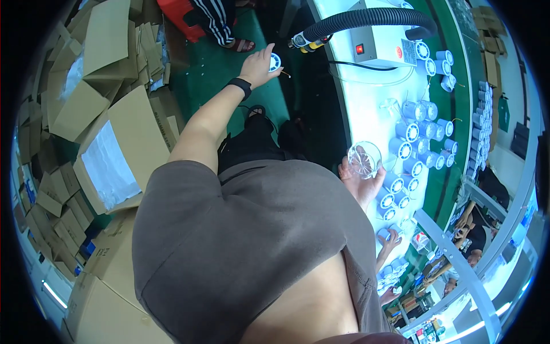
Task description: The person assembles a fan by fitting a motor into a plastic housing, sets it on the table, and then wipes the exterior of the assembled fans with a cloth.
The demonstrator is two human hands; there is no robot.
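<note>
Head view: white round part (275,62) pinched between left fingers (268,52); clear cup (364,160) held in curled right fingers (344,169).

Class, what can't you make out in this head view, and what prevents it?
In the head view:
White round part: back hidden by the left hand.
Right hand holding a clear cup: forearm mostly behind the brown shirt.
Person in striped trousers: upper body cut off by the top edge.
Machine label: print too small.
</note>
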